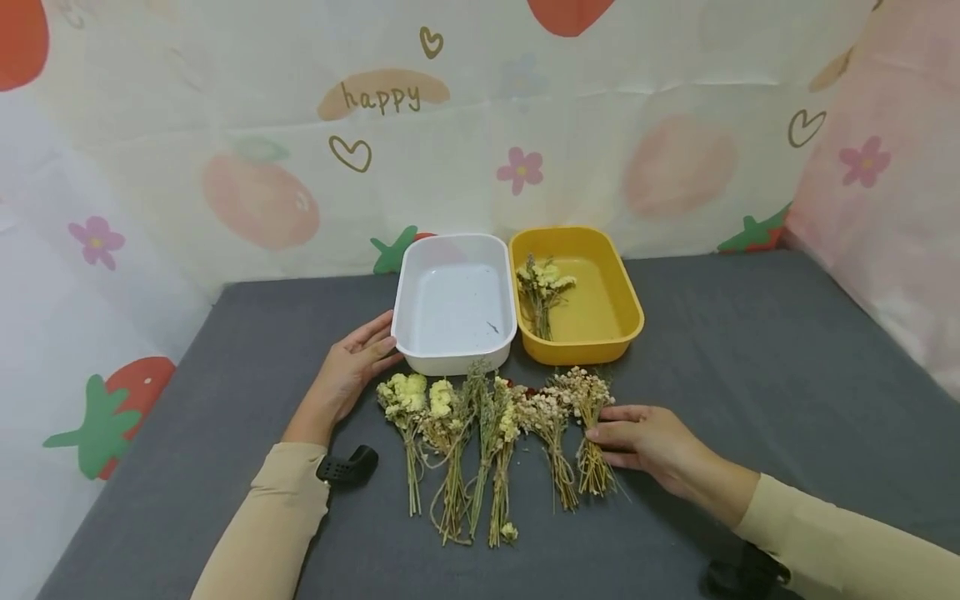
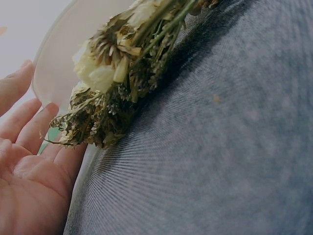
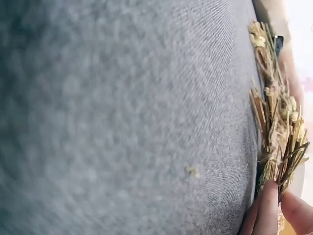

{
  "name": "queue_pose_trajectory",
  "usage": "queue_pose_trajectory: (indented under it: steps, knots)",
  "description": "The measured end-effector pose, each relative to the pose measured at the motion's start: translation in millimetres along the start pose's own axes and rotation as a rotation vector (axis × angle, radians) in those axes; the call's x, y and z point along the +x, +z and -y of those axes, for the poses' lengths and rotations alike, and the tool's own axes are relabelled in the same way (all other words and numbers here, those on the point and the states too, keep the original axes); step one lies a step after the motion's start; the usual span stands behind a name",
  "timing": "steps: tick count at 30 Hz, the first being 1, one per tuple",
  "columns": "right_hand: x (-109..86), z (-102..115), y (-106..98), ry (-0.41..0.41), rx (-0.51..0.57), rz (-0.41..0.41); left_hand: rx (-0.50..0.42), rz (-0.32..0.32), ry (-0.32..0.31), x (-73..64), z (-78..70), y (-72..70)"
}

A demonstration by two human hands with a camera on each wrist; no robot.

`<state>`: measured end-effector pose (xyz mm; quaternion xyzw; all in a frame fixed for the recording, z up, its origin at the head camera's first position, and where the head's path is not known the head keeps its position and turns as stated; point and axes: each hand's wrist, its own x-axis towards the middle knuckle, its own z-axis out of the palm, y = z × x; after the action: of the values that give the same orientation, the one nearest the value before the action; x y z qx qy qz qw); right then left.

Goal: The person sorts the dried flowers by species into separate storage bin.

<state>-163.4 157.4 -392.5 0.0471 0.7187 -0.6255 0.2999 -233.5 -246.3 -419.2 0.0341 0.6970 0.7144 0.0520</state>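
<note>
My left hand (image 1: 347,372) touches the left side of a white tray (image 1: 401,350), its fingers extended. Beside that hand in the left wrist view, a pale yellow dried flower bunch (image 2: 100,73) lies near the fingertips. With thumb and fingers, my right hand (image 1: 648,437) pinches the stems of the rightmost bunch of dried flowers (image 1: 592,450), which has small whitish heads. In the right wrist view its cut stems (image 3: 295,152) rise from between the thumb and fingers. Several more tied bunches (image 1: 450,467) lie in a row to its left.
A yellow tray (image 1: 611,308) stands against the white one and holds a yellow dried bunch (image 1: 545,292). One dark bit lies in the white tray. Grey cloth (image 1: 750,358) covers the table, and a printed curtain (image 1: 570,100) hangs behind.
</note>
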Motion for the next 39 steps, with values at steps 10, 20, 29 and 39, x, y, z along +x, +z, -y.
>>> queue_pose_trajectory:
  steps: [10,20,29,39]
  knots:
    - [-16.0,-3,-8,0.024,0.006,0.002,-0.012,-0.009,-0.003,-1.1,0.3,-0.9]
    - [-32.1,-6,-10,0.027,0.055,-0.011,-0.024,0.002,0.002,1.3,2.4,-0.3]
    - [-38.0,9,-7,-0.04,0.15,-0.001,-0.001,0.012,0.018,-1.0,1.2,0.6]
    - [-38.3,35,-1,-0.106,0.064,0.029,-0.006,0.008,0.019,-1.4,0.9,0.8]
